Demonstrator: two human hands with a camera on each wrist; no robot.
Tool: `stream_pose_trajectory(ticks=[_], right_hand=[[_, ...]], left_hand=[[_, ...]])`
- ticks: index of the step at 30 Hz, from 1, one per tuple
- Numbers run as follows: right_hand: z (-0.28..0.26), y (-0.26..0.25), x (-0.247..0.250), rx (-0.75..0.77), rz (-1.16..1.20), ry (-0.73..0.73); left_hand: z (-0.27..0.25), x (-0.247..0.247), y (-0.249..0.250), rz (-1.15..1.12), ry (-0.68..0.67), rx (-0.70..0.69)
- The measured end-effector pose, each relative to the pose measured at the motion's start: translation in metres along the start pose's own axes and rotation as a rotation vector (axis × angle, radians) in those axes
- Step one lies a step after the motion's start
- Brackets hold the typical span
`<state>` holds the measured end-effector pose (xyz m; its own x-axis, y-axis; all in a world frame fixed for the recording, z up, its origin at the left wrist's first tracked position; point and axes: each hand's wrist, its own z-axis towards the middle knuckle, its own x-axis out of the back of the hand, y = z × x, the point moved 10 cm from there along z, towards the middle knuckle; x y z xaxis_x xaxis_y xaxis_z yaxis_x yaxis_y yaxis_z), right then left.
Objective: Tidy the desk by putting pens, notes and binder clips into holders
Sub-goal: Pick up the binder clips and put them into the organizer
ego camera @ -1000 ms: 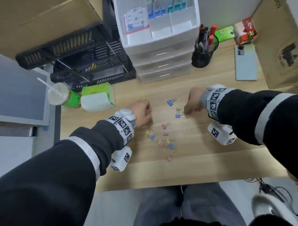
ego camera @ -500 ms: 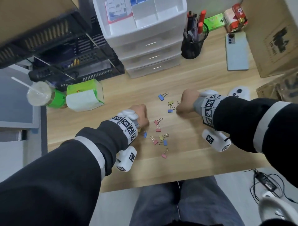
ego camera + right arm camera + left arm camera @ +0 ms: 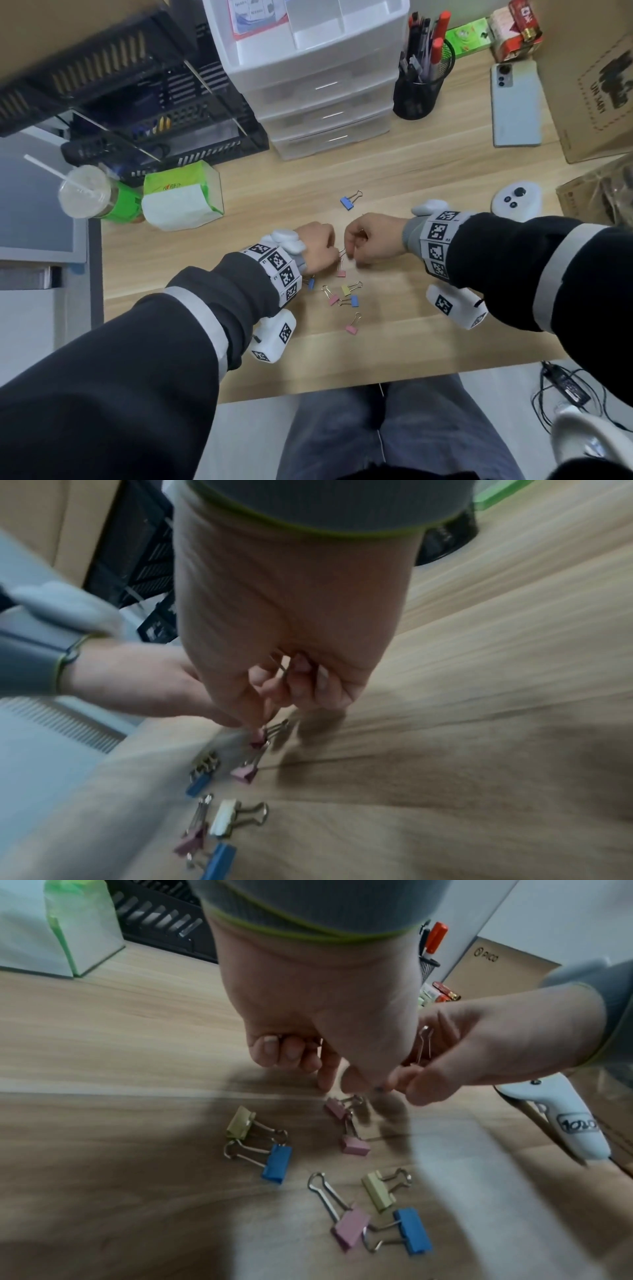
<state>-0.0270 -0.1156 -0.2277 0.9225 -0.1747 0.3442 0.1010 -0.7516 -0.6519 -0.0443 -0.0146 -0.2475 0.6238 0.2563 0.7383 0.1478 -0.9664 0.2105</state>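
Several small binder clips, pink [image 3: 340, 273], yellow [image 3: 346, 290] and blue [image 3: 354, 300], lie scattered on the wooden desk [image 3: 394, 335]. One blue clip [image 3: 348, 202] lies apart, farther back. My right hand [image 3: 349, 251] holds clips in its curled fingers, a wire handle [image 3: 424, 1045] sticking out, and its thumb and forefinger pinch a pink clip's handle [image 3: 265, 730]. My left hand [image 3: 334, 251] meets it fingertip to fingertip just above that clip [image 3: 334, 1108]. Its other fingers [image 3: 274, 1049] are curled with a metal glint inside.
At the back stand a white drawer unit [image 3: 308, 68] with open top compartments and a black mesh cup [image 3: 416, 99] of pens. At the left are black trays [image 3: 154, 113], a tissue pack [image 3: 181, 198] and a lidded cup [image 3: 85, 192]. A phone [image 3: 515, 102], controller [image 3: 517, 202] and cardboard box [image 3: 599, 85] are at the right.
Both hands have drawn together over the middle of the clip pile. The yellow and blue clips that lay by the right hand are no longer on the desk. The head view has tilted down.
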Motion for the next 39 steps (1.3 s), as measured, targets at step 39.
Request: stream_pose_trajectory(ticks=[39], right_hand=[[0.022,0.01,-0.021,0.154,-0.59,0.047]], left_hand=[[-0.029,0.027,-0.02,0.045,0.058,0.011]])
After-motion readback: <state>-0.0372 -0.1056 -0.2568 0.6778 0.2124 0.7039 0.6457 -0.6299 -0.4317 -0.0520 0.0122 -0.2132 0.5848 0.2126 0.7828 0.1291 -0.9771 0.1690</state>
